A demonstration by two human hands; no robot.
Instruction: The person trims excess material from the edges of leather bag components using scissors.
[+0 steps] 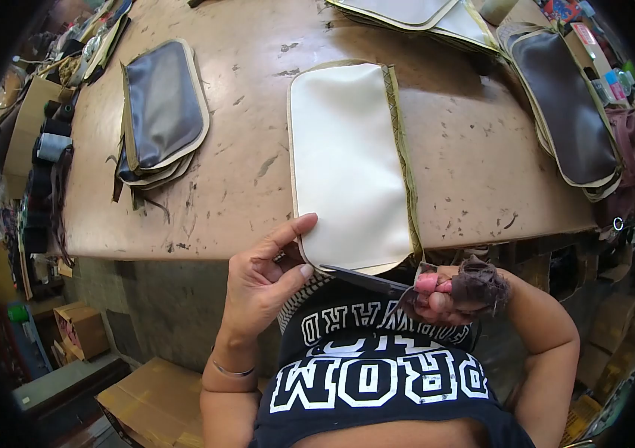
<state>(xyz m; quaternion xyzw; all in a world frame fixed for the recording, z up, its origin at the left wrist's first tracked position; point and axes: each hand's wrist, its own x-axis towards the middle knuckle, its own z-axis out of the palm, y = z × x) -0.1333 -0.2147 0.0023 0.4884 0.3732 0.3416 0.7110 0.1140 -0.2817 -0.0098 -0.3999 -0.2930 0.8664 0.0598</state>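
A cream panel with rounded corners lies on the tabletop, its near end reaching over the front edge. An olive zipper strip runs along its right side. My left hand pinches the panel's near left corner between thumb and fingers. My right hand, with pink wrapping on a finger and dark cloth around it, is closed on the handles of scissors. The dark blades point left and lie along the panel's near edge, tips near the left thumb.
Stacked dark panels lie on the table at left and right. More cream panels sit at the far edge. Thread spools line the left side. Cardboard boxes stand on the floor below.
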